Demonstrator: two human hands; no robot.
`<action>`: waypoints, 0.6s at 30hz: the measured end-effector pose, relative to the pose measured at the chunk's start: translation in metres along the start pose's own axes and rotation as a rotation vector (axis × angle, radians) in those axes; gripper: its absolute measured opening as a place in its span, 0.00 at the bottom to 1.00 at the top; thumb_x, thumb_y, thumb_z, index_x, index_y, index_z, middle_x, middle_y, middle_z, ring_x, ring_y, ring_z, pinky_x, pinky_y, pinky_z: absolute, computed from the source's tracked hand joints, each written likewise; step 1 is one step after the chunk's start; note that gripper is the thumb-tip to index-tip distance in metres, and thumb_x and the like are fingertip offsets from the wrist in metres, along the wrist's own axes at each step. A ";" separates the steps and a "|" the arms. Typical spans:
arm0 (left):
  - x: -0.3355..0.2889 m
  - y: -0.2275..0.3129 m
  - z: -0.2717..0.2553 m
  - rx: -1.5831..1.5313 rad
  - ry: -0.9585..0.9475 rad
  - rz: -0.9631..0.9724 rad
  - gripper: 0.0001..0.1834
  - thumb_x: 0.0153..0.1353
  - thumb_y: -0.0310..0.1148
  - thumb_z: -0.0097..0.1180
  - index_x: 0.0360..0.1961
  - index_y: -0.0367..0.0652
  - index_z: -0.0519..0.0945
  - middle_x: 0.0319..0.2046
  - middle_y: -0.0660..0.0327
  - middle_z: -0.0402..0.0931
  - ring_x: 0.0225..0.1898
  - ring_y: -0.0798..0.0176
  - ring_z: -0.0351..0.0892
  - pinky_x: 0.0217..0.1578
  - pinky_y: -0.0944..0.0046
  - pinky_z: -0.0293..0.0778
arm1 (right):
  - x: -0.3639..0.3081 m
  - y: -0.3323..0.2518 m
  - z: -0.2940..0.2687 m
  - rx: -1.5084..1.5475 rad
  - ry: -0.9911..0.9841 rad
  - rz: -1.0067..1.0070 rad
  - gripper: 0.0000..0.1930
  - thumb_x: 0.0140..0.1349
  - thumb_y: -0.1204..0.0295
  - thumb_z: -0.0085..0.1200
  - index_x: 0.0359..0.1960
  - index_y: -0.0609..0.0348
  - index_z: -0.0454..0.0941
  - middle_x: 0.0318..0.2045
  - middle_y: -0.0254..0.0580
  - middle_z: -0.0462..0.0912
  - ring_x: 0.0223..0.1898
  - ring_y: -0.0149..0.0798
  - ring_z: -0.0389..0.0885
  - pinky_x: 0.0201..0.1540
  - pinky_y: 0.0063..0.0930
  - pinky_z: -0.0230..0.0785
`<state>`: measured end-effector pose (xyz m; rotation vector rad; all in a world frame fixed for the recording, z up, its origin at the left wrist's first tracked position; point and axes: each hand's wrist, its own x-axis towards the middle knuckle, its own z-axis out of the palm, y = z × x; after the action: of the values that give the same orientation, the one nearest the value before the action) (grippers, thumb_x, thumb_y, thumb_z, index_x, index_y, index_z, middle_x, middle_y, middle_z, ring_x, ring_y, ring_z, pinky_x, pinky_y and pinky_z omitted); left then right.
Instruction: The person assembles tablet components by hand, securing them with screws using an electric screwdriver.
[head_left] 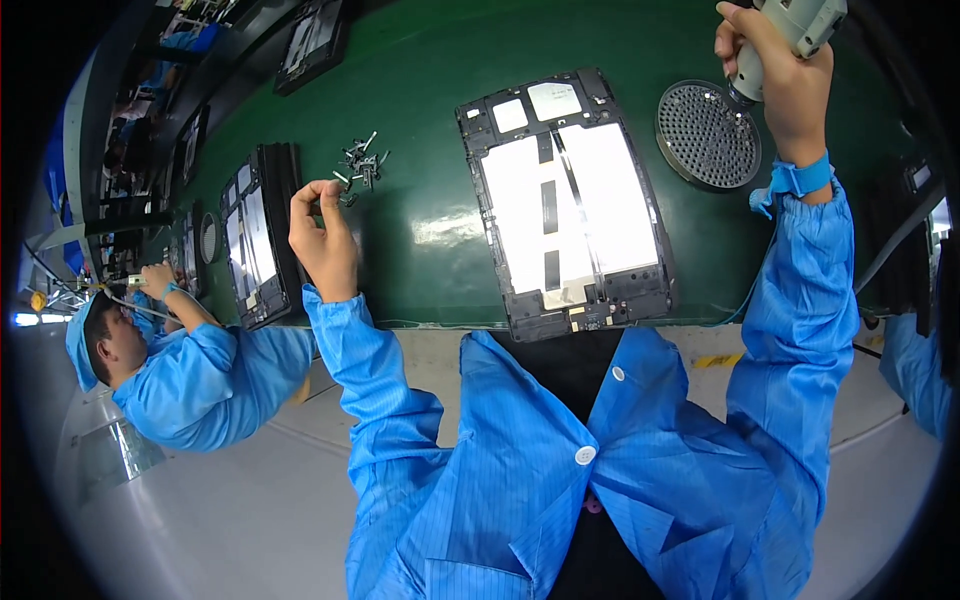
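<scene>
My left hand [326, 240] is at the near edge of a loose pile of small dark and silvery parts [362, 163]. Its thumb and forefinger are pinched together; whatever may be between them is too small to make out. At the upper right, my right hand [796, 100] grips a pale grey electric screwdriver [800, 22]. The driver's tip points down at the right side of a round tray [695, 135] full of small holes, with a few shiny bits near the tip. Between my hands lies a dark tablet-like device [548, 215], its inside exposed, with white panels and black strips.
A blue strap [800, 178] circles my right wrist. Stacked dark devices [268, 235] stand at left on the green table [420, 100], and another device [312, 42] lies at the far edge. A co-worker in blue [205, 385] sits at left, holding a tool.
</scene>
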<state>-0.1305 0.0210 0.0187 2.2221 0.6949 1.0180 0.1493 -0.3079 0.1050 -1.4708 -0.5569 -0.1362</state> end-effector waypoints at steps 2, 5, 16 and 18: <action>0.001 -0.006 -0.003 -0.151 0.020 -0.013 0.09 0.70 0.31 0.58 0.43 0.35 0.80 0.36 0.61 0.82 0.38 0.72 0.79 0.40 0.73 0.73 | -0.001 0.004 0.003 0.031 -0.022 0.004 0.08 0.60 0.76 0.53 0.38 0.67 0.81 0.18 0.38 0.78 0.15 0.28 0.75 0.18 0.19 0.66; 0.001 0.009 -0.002 -0.269 0.032 -0.077 0.10 0.69 0.30 0.59 0.46 0.35 0.80 0.37 0.60 0.82 0.39 0.71 0.81 0.39 0.72 0.75 | -0.001 0.005 0.004 0.047 -0.036 -0.004 0.08 0.60 0.76 0.53 0.38 0.67 0.81 0.18 0.38 0.79 0.16 0.27 0.75 0.18 0.19 0.66; 0.025 0.027 0.005 0.291 -0.281 0.283 0.07 0.61 0.31 0.65 0.36 0.39 0.85 0.33 0.57 0.84 0.32 0.57 0.82 0.32 0.61 0.73 | 0.001 0.008 0.001 0.055 -0.021 -0.026 0.08 0.60 0.77 0.53 0.38 0.67 0.81 0.19 0.38 0.79 0.16 0.27 0.76 0.19 0.19 0.67; 0.041 0.024 0.012 0.268 -0.204 0.309 0.07 0.60 0.30 0.65 0.37 0.38 0.85 0.34 0.55 0.84 0.33 0.58 0.83 0.34 0.63 0.75 | 0.000 0.005 0.002 0.049 -0.029 0.003 0.08 0.60 0.77 0.53 0.38 0.67 0.81 0.19 0.38 0.79 0.16 0.27 0.76 0.19 0.19 0.67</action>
<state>-0.0929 0.0286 0.0488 2.6842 0.4250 0.8616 0.1509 -0.3055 0.1005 -1.4277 -0.5778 -0.0978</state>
